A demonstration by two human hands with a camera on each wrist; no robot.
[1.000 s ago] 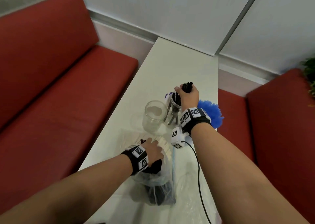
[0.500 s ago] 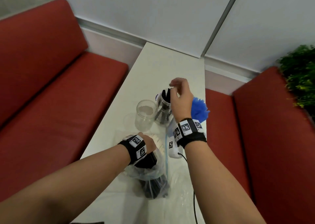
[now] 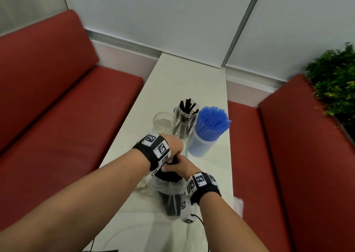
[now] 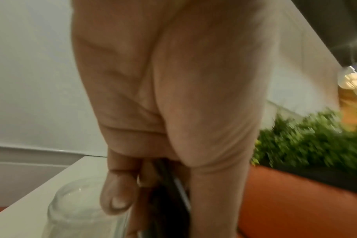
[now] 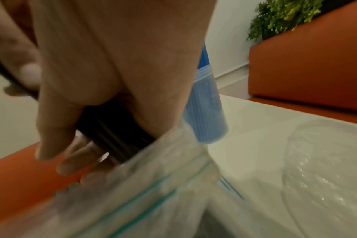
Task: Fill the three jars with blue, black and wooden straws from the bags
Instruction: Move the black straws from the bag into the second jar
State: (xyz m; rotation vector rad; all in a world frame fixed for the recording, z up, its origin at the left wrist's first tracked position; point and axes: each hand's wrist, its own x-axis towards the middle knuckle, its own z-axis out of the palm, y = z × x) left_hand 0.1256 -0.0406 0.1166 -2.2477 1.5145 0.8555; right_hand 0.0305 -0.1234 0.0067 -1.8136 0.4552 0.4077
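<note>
Black straws (image 3: 169,175): bundle sticking out of the bag's mouth, gripped by both hands; thin, dark, matte tubes.
Right hand (image 3: 181,168): fingers (image 5: 79,159) curled round the bundle just above the bag rim.
Left hand (image 3: 172,146): fingers (image 4: 116,193) curled on the bundle's upper end.
Bag (image 3: 169,192): clear, crinkled zip plastic, upright on the white table (image 3: 184,82).
Jars: empty clear one (image 3: 163,124); middle (image 3: 187,117) with few black straws; right (image 3: 207,134) packed blue.
</note>
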